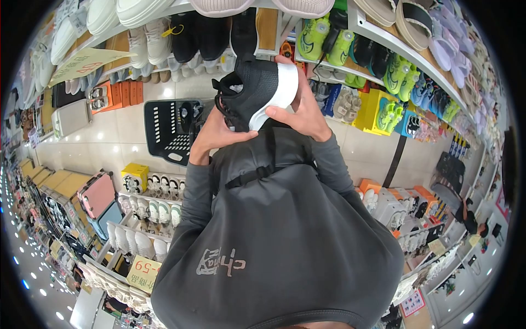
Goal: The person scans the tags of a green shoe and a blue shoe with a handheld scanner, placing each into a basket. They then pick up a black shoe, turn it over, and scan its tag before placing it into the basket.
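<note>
"Gripping it from two sides, folks! That's a black shoe with a thick white sole, raised in front of the chest and tipped onto its side."

"Take me to the left hand!"

"Grasping the shoe's dark upper, low on the left, thumb stretched out by the near end of the sole. The foot opening faces off to the left."

"And the right hand?"

"Wrapped around the sole side, thumb laid on the white, fingers reaching along behind. Solid hold on the shoe from the pair of them!"

"What's just beyond it?"

"A shelf, with dark shoes set along it. Over to the right, bright green shoes, and lower down a yellow box with another green pair at it."

"Look left, at the floor!"

"A dark basket, near the left forearm, something black inside. Above that, a yellow price sign juts from the racks; farther back stands a pink suitcase."

"And below the shoe?"

"The wearer's dark top, pale lettering across it, and a buckled strap over the front!"
</note>
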Motion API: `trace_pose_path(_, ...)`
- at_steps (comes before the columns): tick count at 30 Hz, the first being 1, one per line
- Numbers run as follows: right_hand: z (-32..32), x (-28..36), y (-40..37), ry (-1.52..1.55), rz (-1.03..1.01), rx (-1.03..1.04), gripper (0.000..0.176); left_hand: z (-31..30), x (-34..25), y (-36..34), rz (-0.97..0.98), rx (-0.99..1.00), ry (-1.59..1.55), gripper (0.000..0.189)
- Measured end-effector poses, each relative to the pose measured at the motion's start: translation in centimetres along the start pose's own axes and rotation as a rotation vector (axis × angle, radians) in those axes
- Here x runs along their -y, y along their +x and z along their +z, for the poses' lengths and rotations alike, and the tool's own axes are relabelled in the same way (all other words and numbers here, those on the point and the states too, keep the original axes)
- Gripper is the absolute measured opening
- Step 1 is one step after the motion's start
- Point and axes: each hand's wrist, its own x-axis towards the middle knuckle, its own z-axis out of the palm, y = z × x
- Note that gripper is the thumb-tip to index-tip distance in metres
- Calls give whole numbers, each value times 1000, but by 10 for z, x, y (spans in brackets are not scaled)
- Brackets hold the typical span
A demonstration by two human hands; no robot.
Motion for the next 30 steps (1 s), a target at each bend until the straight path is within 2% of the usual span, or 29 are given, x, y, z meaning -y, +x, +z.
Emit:
trace_pose_path(5,-5,-6,-3,-3,50,34,106,-5,3,-2,-14,53,27,102)
trace_pose_path(11,-5,-7,-5,-1,58,31,106,-2,7,-4,-54,37,-9,101)
trace_pose_path(18,-4,1,-4,-10,35,49,108,-1,15,-9,-4,-39,80,100)
trace_pose_path(20,-7,2,-2,-74,-2,82,107,-3,13,-11,-31,-41,193,99)
trace_pose_path(30,-3,-1,0,-97,-1,77,98,-3,6,-15,-40,-52,197,95)
